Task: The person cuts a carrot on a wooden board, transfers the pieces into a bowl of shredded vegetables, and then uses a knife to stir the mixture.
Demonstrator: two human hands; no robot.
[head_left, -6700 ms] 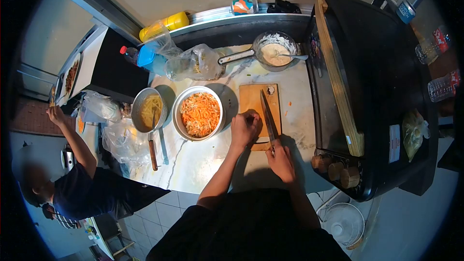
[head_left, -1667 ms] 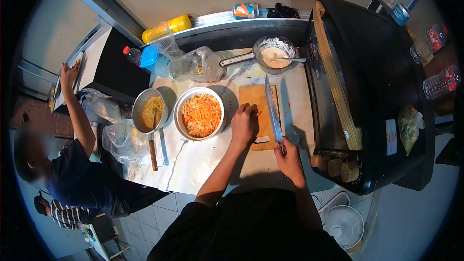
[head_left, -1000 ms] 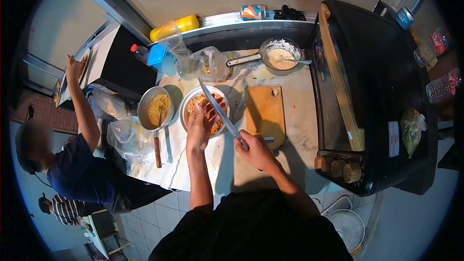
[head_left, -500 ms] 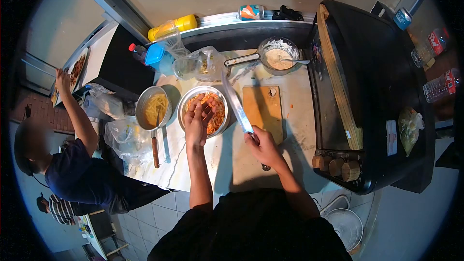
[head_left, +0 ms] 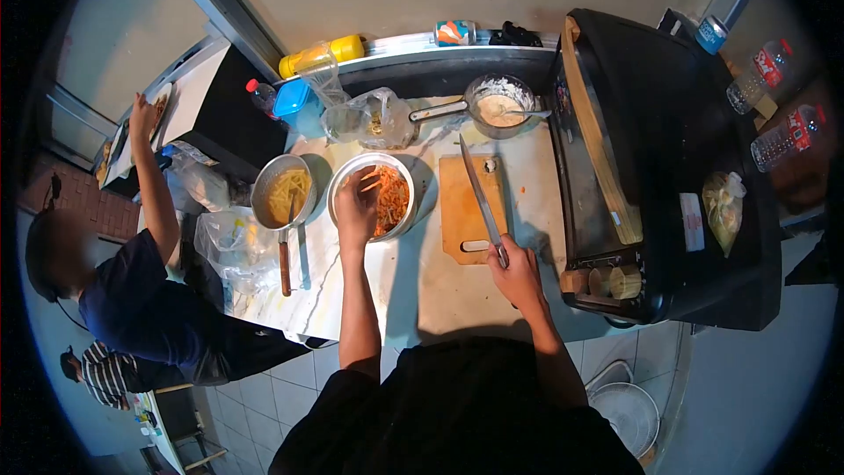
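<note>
My left hand (head_left: 356, 205) reaches into a metal bowl (head_left: 417, 183) of shredded orange and white vegetables, fingers down in the shreds. My right hand (head_left: 519, 275) grips the handle of a long knife (head_left: 479, 199), whose blade lies over the wooden cutting board (head_left: 471, 213) and points away from me. The board sits just right of the bowl on the marble counter (head_left: 396, 281).
A pan of yellow strips (head_left: 283, 197) with a wooden handle stands left of the bowl. A saucepan of white batter (head_left: 499, 105) and plastic bags (head_left: 365, 119) are behind. A black griddle stove (head_left: 659, 158) fills the right. Another person (head_left: 132, 299) reaches toward a tray at far left.
My right hand has swung the knife from beside the bowl back over the cutting board. My left hand has sunk deeper into the shredded vegetables.
</note>
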